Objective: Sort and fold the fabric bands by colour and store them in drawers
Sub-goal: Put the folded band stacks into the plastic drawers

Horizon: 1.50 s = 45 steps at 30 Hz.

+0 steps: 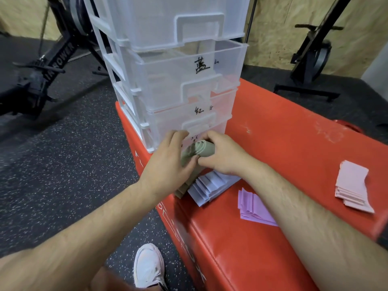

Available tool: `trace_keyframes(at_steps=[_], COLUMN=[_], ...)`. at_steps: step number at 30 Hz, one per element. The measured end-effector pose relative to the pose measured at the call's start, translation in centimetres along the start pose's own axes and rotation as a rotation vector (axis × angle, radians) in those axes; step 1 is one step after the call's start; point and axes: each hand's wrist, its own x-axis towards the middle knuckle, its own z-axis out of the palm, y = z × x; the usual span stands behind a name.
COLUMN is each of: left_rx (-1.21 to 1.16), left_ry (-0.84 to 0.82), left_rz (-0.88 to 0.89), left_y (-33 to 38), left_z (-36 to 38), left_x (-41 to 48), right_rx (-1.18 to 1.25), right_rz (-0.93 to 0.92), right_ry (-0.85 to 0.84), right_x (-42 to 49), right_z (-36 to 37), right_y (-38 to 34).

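Two bare forearms reach in from the bottom edge and meet low against the front of the storage unit. Under both wrists runs a red padded bench [283,143], which carries everything. Just beyond the knuckles stands a clear plastic drawer tower [168,80], its fronts hand-lettered in black. The bottom drawer [220,129] is directly behind the fingers; whether it is pulled out I cannot tell.

Well off to the right of the right hand [224,154] sits a pink stack [352,185]. A purple stack [252,206] lies beside that forearm, and a pale stack [210,185] lies just under the wrist. A tan stack [184,189] pokes out below the left hand [168,162].

Between the two hands is a bundle of green bands [201,151], folded over on itself with its layered edges showing at the top. The left hand's fingers curl round its left side, and the right hand grips its right end.

The step in hand looks like stowing the folded green lot, with the other colours sorted but not yet put away. Next, I judge, one hand must hold the bundle alone so the other can pull the matching drawer, since the springy fold may well open if the squeeze eases.
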Motion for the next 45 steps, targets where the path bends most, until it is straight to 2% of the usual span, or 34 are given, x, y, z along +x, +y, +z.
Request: trace_keyframes(at_steps=[3,6,8,13,18,22,26,29,32,37,41,45], left_rx=[-0.082,-0.226,-0.192,-0.535,-0.594,-0.465,-0.31,-0.137,-0.034,0.158,0.281,0.313], left_ry=[-0.008,-0.137,-0.201,-0.386,-0.355,-0.263,-0.135,0.004,0.071,0.034,-0.078,-0.216], left_rz=[0.035,-0.04,-0.029,-0.17,-0.174,-0.045,0.063,0.108,0.124,0.097,0.06,0.068], left_y=[1.2,2.6,3.2,5.1,7.3,10.2,13.0,14.7,15.7,14.0,11.4,9.3], left_z=[-1.3,-3.1,-4.0,-7.0,-11.3,-15.8,-22.3,-25.9,-28.3,-27.8,-25.3,-22.9], left_x=[0.3,0.6,0.8,1.0,0.3,0.3,4.3,8.7,13.8,20.7,22.7,23.2], right_rx=[0.097,0.206,0.285,0.315,0.31,0.18,0.097,0.146,0.095,-0.033,-0.151,-0.166], right_rz=[-0.126,-0.215,-0.253,-0.331,-0.383,-0.48,-0.573,-0.574,-0.566,-0.441,-0.319,-0.198], right_ry=[0.013,0.063,0.096,0.135,0.229,0.259,0.343,0.368,0.445,0.423,0.296,0.191], right_x=[-1.0,-2.3,-3.3,-6.3,-9.8,-10.9,-9.1,-6.3,-2.4,3.6,7.0,9.2], right_z=[-1.1,-3.1,-4.3,-6.4,-9.3,-11.3,-14.8,-18.5,-21.8,-24.0,-23.2,-22.7], right_y=[-1.2,-2.2,-2.8,-4.4,-6.2,-9.3,-14.6,-18.7,-22.3,-24.3,-22.7,-20.8])
